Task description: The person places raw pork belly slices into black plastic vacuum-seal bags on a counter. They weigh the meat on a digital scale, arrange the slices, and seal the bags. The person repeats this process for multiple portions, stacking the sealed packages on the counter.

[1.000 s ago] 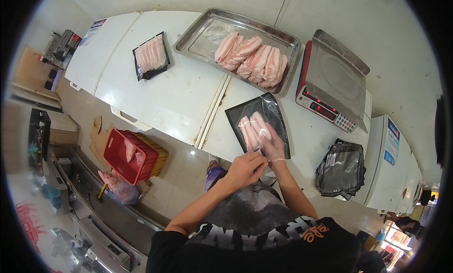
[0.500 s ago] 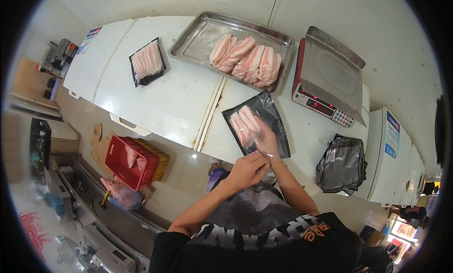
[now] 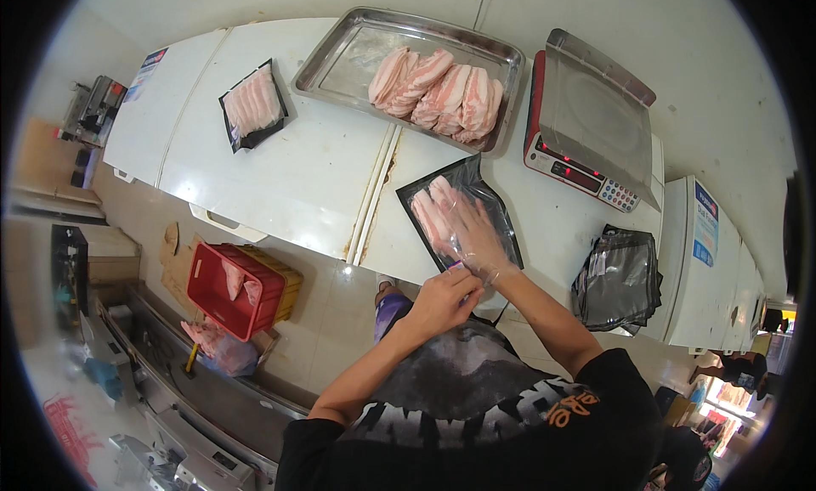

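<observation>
A clear-fronted, black-backed plastic bag (image 3: 500, 204) lies on the white freezer top with pork belly slices (image 3: 430, 221) in it. My right hand (image 3: 478, 240) rests flat over the slices, fingers stretched out, with clear plastic over hand and wrist. Whether that plastic is a glove or the bag's front, I cannot tell. Close to my right wrist, my left hand (image 3: 442, 300) pinches the near edge of the bag, beside a small purple patch. Behind, a metal tray (image 3: 340, 66) holds a pile of pork belly slices (image 3: 438, 92).
A filled bag of slices (image 3: 253, 104) lies at the left of the freezer tops (image 3: 280, 181). To the right stand a red scale (image 3: 586, 126) and a stack of flat bags (image 3: 619, 283). A red crate (image 3: 234, 291) with meat pieces sits on the floor at lower left.
My right hand has flattened and spread its fingers over the slices in the bag. My left hand stays at the bag's near edge. The view has shifted slightly.
</observation>
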A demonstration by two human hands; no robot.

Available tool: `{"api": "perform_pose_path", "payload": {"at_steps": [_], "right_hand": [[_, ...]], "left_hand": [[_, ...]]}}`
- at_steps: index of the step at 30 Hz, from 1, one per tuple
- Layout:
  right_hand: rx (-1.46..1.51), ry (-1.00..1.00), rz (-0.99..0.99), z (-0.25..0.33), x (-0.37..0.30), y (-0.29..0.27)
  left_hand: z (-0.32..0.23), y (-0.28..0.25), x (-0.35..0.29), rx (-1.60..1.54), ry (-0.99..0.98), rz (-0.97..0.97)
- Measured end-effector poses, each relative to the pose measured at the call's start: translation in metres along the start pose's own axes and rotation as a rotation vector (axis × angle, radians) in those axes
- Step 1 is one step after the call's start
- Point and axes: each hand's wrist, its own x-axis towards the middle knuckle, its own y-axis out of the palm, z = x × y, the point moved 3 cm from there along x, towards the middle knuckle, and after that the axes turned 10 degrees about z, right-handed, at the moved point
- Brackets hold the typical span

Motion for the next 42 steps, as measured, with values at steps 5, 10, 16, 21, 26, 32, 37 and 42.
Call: {"api": "perform_pose_path", "payload": {"at_steps": [5, 10, 16, 21, 26, 32, 37, 42], "right_hand": [[-0.093, 0.039, -0.018, 0.001, -0.002, 0.0], [-0.106, -0.065, -0.122, 0.003, 0.022, 0.007], [-0.049, -0.126, -0.159, 0.005, 0.029, 0.009], [0.18, -0.125, -0.14, 0.003, -0.004, -0.013], [0.309, 0.228, -0.501, 0.011, -0.097, 0.015], [0.411, 0.531, -1.077, 0.007, -0.18, 0.007], [0.305, 0.409, -1.241, 0.015, -0.098, -0.061], [0.318, 0.219, -0.877, 0.023, 0.065, -0.114]], "left_hand": [[0.001, -0.007, 0.002, 0.003, -0.007, 0.024], [-0.001, -0.012, 0.001, -0.011, 0.046, 0.034], [0.0, -0.022, 0.005, -0.055, 0.125, 0.128], [0.039, -0.057, -0.002, -0.195, -0.041, 0.041], [0.13, -0.154, -0.063, -0.088, -0.356, -0.425], [0.212, -0.261, -0.128, -0.028, -0.549, -0.77], [0.252, -0.27, -0.128, -0.009, -0.517, -0.762], [0.252, -0.257, -0.123, 0.37, -0.443, -0.835]]}}
